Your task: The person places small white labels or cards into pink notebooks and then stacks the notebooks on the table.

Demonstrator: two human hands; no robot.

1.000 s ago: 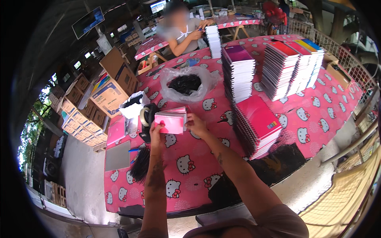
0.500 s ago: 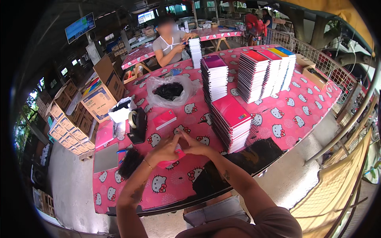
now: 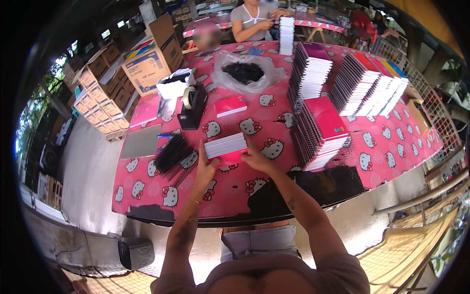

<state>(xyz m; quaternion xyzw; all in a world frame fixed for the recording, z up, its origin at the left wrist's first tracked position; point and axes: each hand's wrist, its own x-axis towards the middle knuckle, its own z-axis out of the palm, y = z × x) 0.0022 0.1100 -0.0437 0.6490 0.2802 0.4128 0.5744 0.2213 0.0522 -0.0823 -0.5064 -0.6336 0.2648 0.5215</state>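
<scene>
Between my two hands is a small stack of pink-covered notebooks [image 3: 225,145], tilted so that its white page edges face up. My left hand [image 3: 207,165] grips its left end, and my right hand [image 3: 256,159] grips the right end. A similar pink-covered stack [image 3: 230,105] lies flat on the table just beyond. Left of my left hand is a loose pile of black binding coils [image 3: 172,154], with blue pens partly under it. To the right of my right hand stands a tall pile of red spiral notebooks [image 3: 323,132].
Further piles of spiral notebooks [image 3: 360,83] stand at the right. A plastic bag of black pieces [image 3: 245,73], a tape dispenser [image 3: 192,109] and a grey board [image 3: 141,143] rest on the pink patterned table. Cartons [image 3: 147,73] stand at left. A co-worker [image 3: 249,22] sits opposite.
My hands were close together over the pink stack; now they are apart, gripping its two ends, and its white page edges have turned upward. The whole view has shifted as my head moved.
</scene>
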